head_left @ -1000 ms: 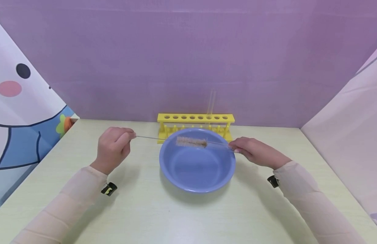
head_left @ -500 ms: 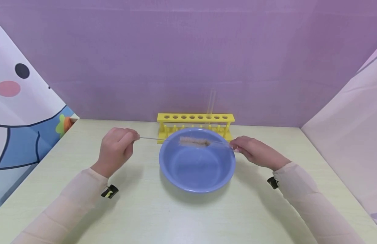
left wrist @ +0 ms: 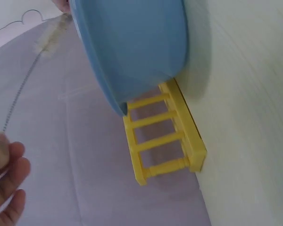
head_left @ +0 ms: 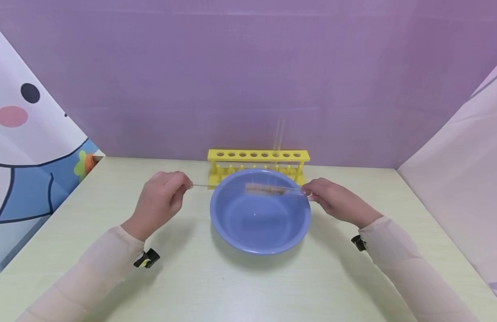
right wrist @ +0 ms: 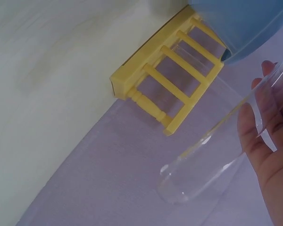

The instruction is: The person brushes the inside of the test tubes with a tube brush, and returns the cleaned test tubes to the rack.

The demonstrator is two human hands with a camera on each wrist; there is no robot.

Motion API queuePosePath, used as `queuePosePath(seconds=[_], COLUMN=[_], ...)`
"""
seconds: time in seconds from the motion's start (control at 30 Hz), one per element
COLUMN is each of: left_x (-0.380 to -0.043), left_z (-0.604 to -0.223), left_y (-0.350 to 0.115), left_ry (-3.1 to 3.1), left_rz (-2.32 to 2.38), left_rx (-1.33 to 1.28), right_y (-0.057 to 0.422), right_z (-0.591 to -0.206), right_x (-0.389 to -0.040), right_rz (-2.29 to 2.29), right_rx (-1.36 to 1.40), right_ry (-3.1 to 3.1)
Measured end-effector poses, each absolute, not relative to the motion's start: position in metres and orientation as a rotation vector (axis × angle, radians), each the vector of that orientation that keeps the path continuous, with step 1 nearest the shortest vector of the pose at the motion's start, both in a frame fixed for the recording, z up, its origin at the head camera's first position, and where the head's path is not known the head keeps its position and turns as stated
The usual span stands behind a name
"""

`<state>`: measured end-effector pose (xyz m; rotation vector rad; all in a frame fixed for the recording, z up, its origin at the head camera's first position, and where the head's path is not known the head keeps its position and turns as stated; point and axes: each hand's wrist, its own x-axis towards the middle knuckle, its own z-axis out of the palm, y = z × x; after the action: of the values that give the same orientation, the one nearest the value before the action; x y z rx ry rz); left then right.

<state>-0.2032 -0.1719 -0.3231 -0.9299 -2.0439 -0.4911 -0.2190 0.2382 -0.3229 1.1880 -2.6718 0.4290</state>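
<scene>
My left hand (head_left: 162, 199) pinches the thin wire handle of a test tube brush (head_left: 264, 189), whose pale bristles lie level over the blue basin (head_left: 260, 243). In the left wrist view the twisted wire (left wrist: 20, 92) runs from my fingertips up to the bristles. A clear test tube (right wrist: 203, 165) is held in my right hand (head_left: 337, 201) above the basin's right rim, its rounded end visible in the right wrist view. Brush and tube lie in line; how far the bristles sit inside the glass is hard to tell.
Behind the basin stands a yellow test tube rack (head_left: 258, 155), with another clear tube (head_left: 278, 134) upright in one hole. A purple backdrop (head_left: 248, 76) rises behind the pale table (head_left: 240, 290), and printed cloth hangs at both sides.
My left hand has moved right and slightly down, carrying the brush toward my right hand. The right hand with the tube has stayed nearly in place.
</scene>
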Motion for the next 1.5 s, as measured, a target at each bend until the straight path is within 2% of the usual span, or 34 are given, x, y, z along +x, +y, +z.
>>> queuePosePath(seconds=[0.77,1.5], left_x=[-0.188,-0.199], left_z=[-0.31,-0.306], left_y=[-0.159,-0.148], left_ry=[-2.5,-2.647], left_rz=[-0.784,-1.049], left_rx=[-0.78,-0.701], right_y=[0.233,0.221], right_z=[-0.327,-0.336], right_x=[-0.214,-0.217], right_rz=[0.322,0.304], right_rx=[1.076,0.969], right_ry=[-2.542,-2.355])
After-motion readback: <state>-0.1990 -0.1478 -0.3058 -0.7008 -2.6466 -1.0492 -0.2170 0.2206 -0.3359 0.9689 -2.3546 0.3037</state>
